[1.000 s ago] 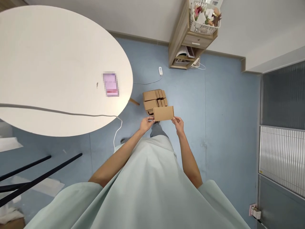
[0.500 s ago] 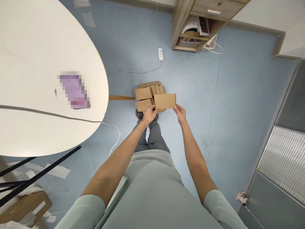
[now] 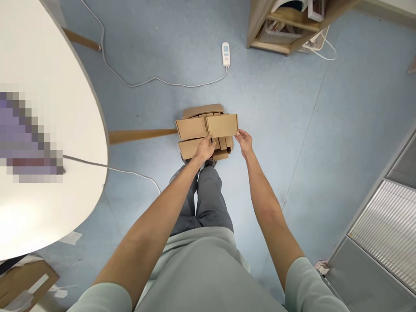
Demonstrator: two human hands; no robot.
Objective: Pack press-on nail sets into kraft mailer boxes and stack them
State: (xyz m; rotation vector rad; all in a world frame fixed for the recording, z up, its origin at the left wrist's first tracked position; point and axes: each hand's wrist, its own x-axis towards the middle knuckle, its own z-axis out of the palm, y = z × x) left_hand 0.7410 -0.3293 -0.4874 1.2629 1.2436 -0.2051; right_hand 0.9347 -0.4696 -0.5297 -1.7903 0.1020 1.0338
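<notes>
A small flat cardboard box (image 3: 222, 125) is held level between my two hands. My left hand (image 3: 205, 148) grips its lower left corner, and my right hand (image 3: 244, 142) pinches the lower right corner. Under it stands a larger open carton (image 3: 204, 110) on the floor, just in front of my feet, packed with several similar small boxes. To the left of the held one, two small boxes lie flat: an upper box (image 3: 191, 128) and a lower box (image 3: 188, 149). More boxes stand on edge below the held box, partly covered by it.
A white round table (image 3: 78, 130) fills the left, a pixelated purple item on it. A white handset (image 3: 225, 54) with a cable lies on the floor ahead. A wooden cabinet (image 3: 263, 21) stands at the top, a grey cabinet (image 3: 380, 260) at the right.
Both hands have brought the small box forward over the carton, level with the upper left box. My view has shifted right and closer to the floor.
</notes>
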